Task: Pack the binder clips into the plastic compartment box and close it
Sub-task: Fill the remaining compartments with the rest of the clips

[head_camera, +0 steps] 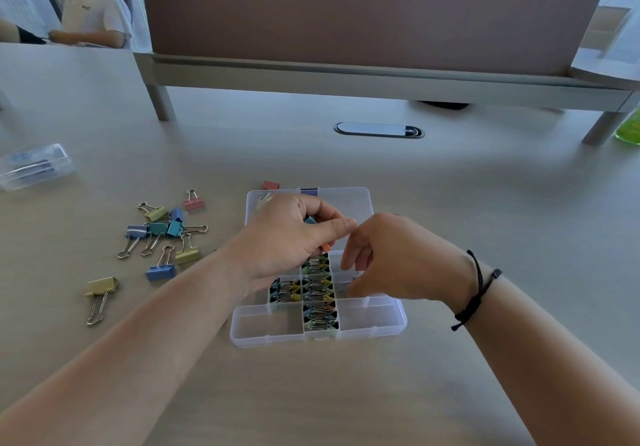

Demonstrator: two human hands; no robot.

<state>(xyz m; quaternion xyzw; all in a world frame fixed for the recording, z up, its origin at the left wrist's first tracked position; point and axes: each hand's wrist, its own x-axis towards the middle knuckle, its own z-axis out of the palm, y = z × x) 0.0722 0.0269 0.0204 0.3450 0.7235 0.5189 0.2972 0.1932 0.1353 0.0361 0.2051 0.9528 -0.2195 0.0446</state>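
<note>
Beige desk (450, 238) fills my view, with a brown partition (363, 13) at the back and a seated person (93, 13) far left. I have the clear compartment box (372, 321) open in front of me, its middle cells packed with small binder clips (318, 290). My left hand (280, 238) hovers over it, fingers curled round a teal clip (310, 219). My right hand (391, 258) hangs beside it, loosely curled and holding nothing I can see. Loose larger clips (159, 234) lie scattered to the left, near a small clear case (34, 167)

Pale wood-look table (450, 210) carries: clear plastic compartment box (374, 321), loose coloured binder clips (162, 234) at left, small clear case (34, 167) far left.
</note>
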